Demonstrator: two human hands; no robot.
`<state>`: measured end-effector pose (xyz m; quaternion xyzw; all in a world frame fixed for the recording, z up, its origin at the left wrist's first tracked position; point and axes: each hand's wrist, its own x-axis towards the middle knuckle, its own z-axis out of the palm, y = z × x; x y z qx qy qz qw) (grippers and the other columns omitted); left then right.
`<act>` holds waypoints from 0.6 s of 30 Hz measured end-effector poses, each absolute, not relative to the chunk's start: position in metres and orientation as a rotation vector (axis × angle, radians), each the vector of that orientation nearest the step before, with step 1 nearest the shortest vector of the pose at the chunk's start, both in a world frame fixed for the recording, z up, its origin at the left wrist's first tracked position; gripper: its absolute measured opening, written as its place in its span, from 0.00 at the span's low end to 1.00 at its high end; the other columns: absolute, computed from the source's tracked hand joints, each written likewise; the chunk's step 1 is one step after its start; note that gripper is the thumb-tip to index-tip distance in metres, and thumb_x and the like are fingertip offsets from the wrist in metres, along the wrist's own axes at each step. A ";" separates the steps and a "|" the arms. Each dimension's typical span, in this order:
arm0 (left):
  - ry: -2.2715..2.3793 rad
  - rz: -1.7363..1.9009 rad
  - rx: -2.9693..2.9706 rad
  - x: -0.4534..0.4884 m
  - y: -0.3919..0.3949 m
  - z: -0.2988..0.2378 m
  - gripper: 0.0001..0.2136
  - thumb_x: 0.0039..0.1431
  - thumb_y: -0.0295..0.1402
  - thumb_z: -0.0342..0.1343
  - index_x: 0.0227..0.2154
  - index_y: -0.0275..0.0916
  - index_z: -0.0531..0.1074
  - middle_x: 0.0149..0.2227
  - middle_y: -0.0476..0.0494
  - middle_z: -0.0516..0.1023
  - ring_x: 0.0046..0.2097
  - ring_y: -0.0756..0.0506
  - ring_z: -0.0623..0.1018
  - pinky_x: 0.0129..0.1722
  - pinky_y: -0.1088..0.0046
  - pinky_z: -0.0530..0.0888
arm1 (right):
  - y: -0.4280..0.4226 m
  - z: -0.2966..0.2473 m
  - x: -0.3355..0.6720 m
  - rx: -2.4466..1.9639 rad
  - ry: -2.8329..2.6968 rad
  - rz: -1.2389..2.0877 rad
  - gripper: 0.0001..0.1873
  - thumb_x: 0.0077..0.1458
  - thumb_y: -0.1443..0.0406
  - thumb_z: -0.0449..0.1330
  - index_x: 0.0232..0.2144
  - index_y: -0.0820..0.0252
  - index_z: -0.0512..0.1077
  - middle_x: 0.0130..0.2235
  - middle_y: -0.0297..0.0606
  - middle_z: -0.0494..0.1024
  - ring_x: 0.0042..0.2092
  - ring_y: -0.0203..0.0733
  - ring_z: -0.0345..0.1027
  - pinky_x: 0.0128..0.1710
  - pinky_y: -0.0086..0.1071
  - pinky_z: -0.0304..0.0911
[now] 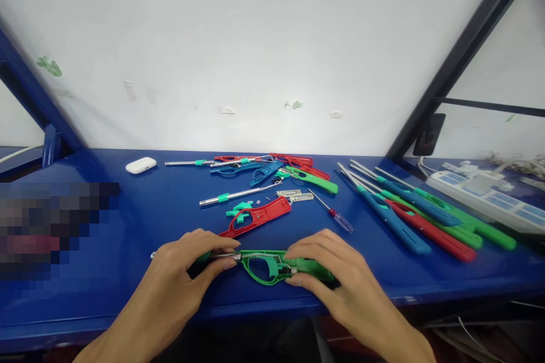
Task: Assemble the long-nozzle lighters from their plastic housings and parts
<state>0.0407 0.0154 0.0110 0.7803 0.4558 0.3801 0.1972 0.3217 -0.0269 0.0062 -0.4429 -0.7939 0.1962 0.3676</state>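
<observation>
A green long-neck lighter [264, 278] lies level near the front edge of the blue table, its handle opened so the wire and trigger inside show. My left hand [187, 266] pinches its metal tube between thumb and fingers. Around the handle, at its right part, my right hand [330, 272] is closed with fingertips beside the inner parts. Just behind sits a red handle half [268, 214], with small green plastic pieces [240, 211] and two clear fuel tanks [301, 197] by it. A loose metal tube [238, 194] lies farther back.
Several whole lighters [409, 210] lie fanned out at the right. A screwdriver [336, 214] rests mid-table; red, blue and green handle shells [313, 178] are heaped at the back. At back left is a white case [141, 165]; a power strip [489, 195] is far right.
</observation>
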 end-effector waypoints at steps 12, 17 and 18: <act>1.408 0.947 2.010 0.041 0.015 0.019 0.05 0.56 0.45 0.67 0.34 0.55 0.85 0.36 0.56 0.87 0.40 0.41 0.84 0.43 0.66 0.75 | -0.025 0.002 0.325 -1.028 -2.053 0.345 0.14 0.65 0.71 0.68 0.48 0.47 0.76 0.47 0.29 0.83 0.48 0.41 0.74 0.50 0.34 0.69; 1.346 0.915 2.129 0.039 0.021 0.014 0.06 0.60 0.43 0.63 0.35 0.56 0.86 0.35 0.55 0.87 0.37 0.43 0.82 0.40 0.67 0.73 | -0.024 0.001 0.325 -1.014 -2.053 0.317 0.13 0.65 0.70 0.68 0.48 0.48 0.76 0.47 0.29 0.83 0.48 0.41 0.74 0.49 0.35 0.69; 1.320 0.911 2.151 0.039 0.022 0.014 0.07 0.61 0.43 0.63 0.35 0.56 0.86 0.34 0.55 0.86 0.37 0.43 0.82 0.39 0.68 0.73 | -0.025 0.001 0.325 -1.017 -2.056 0.314 0.13 0.65 0.70 0.68 0.48 0.47 0.76 0.47 0.29 0.83 0.48 0.41 0.74 0.49 0.35 0.69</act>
